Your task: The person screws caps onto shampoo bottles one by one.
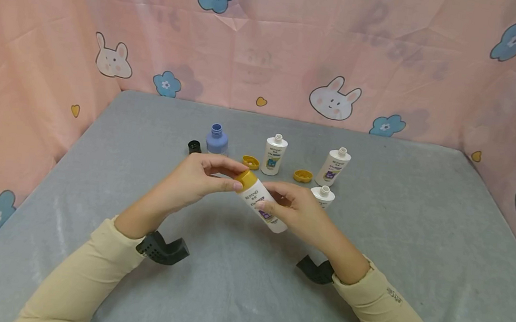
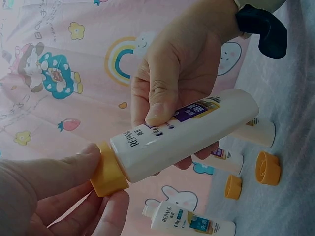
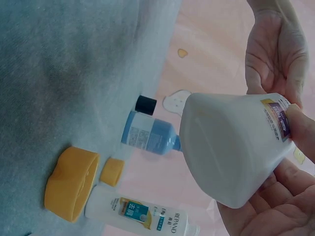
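A white bottle [image 1: 266, 207] with a purple label is held tilted above the table, its yellow cap [image 1: 247, 179] pointing up and left. My left hand [image 1: 196, 180] pinches that cap between thumb and fingers. Around the bottle's body my right hand [image 1: 300, 211] grips, thumb lying across the label. In the left wrist view the cap [image 2: 109, 169] sits against the bottle's shoulder, so the neck is hidden. The right wrist view shows the bottle's flat base [image 3: 216, 152] facing the camera.
Behind the hands stand a blue uncapped bottle [image 1: 217, 140] and white uncapped bottles, one at centre [image 1: 274, 156], one at right [image 1: 334, 167], one [image 1: 323, 196] partly behind the right hand. Two yellow caps [image 1: 250, 162] and a black cap [image 1: 195, 147] lie among them on the grey tablecloth [image 1: 397, 240].
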